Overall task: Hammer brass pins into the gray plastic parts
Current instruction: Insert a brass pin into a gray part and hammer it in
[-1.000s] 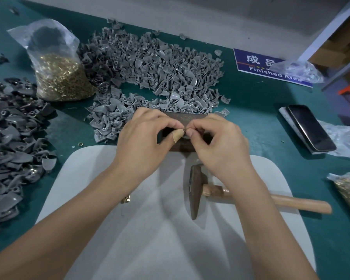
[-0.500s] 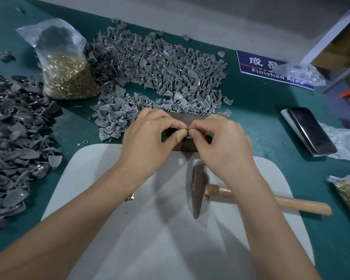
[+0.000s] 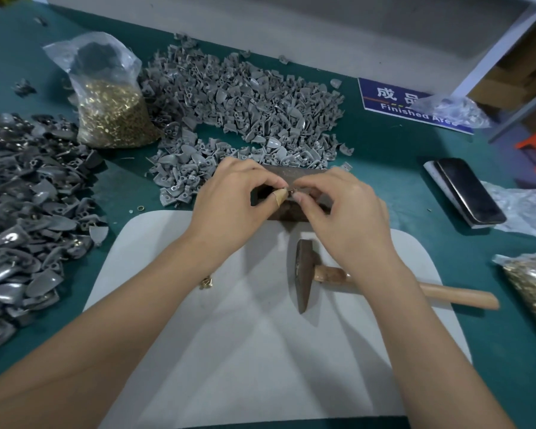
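Pinching a brass pin (image 3: 290, 191) between both hands (image 3: 287, 193), near a "Finished Area" sign (image 3: 393, 103).

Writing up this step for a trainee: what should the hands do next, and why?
Probably finish seating the pin in the part, then free the right hand for the hammer. Both hands, the left hand included, pinch at one spot over the metal block, and the hammer lies untouched on the white mat.

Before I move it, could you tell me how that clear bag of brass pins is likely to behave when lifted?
The bag of brass pins probably feels heavy, being packed with metal. Its thin plastic would likely sag. The loose top looks open, so tipping may spill pins.
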Demonstrator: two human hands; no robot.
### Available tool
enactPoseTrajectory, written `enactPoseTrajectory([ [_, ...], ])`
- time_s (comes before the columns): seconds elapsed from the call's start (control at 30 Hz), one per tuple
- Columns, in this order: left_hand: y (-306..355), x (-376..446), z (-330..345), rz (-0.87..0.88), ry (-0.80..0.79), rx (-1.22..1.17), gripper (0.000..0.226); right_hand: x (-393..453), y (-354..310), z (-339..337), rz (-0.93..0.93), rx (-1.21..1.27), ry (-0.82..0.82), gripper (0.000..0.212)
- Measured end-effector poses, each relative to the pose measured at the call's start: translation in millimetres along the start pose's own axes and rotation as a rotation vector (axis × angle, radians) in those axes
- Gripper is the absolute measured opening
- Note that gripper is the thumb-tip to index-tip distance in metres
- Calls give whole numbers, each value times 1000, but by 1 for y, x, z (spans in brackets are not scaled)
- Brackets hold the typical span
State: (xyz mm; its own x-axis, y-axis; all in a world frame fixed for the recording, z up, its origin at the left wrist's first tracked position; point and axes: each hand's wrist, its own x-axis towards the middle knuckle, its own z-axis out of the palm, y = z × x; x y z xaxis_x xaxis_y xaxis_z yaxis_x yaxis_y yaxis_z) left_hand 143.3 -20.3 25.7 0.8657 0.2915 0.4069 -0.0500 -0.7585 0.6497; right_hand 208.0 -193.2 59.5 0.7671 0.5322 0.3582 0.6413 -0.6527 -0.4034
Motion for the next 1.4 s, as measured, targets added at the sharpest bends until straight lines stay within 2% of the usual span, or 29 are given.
enactPoseTrajectory([
  [0.13,-2,0,0,10,3,-10,10,-44,24,-22,-114,-2,78,19],
  [0.2,-3,0,0,29,-3,-30,8,-70,47,-37,-132,-44,17,24],
  [0.3,-5,1,2,31,-9,-19,9,-102,73,-53,-124,-15,-172,36],
  [0.37,-6,1,4,25,-5,-25,9,-113,79,-53,-125,-44,-229,36],
  [0.5,-6,2,4,25,-4,-25,9,-98,66,-39,-132,-3,-194,36],
  [0.63,-7,2,3,6,-16,-53,7,-82,47,-24,-255,-135,-224,20],
  [0.77,-8,3,4,5,-22,-62,10,-78,33,-34,-350,-249,-85,29],
  [0.93,-11,4,5,12,-23,-66,9,-48,21,-60,-217,-109,84,28],
  [1.2,-11,5,4,6,-19,-76,10,-12,22,-39,53,-139,62,24],
  [1.3,-9,6,3,1,-17,-99,10,-15,19,-34,51,-170,126,28],
  [1.4,-7,6,4,-12,-15,-114,12,-16,10,-28,3,-238,114,34],
])
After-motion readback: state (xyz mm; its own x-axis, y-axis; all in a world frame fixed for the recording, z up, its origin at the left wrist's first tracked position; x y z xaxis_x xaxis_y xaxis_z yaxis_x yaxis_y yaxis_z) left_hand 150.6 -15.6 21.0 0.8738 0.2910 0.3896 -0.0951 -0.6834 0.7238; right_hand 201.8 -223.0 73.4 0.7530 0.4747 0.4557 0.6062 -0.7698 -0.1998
